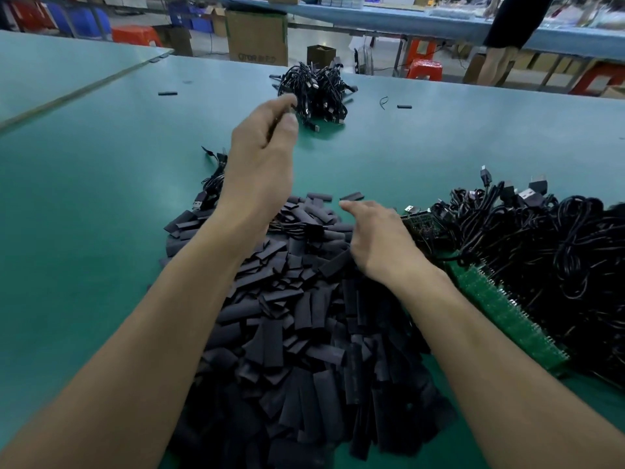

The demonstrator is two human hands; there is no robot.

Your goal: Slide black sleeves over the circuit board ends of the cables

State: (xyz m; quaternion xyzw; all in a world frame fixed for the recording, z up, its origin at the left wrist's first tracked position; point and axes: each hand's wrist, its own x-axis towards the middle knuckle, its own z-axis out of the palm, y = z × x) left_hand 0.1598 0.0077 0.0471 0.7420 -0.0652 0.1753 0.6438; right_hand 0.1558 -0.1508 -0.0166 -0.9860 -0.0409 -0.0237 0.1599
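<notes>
Black sleeves (304,316) lie heaped on the table (101,198), my right hand (378,238) relaxed and empty over them, left hand (267,143) raised half-curled (grip unclear); I'd pinch one singly, cables (541,265) waiting alongside.

Shop floor stuff
Cardboard box (257,35) and red stool (424,69) behind the green table (84,198), a person (510,25) standing at the blue bench (389,16).

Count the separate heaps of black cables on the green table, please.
3: a far heap ahead of the left hand, a large heap at the right, a small bunch nearer, left of that hand. Others may lie hidden.
</notes>
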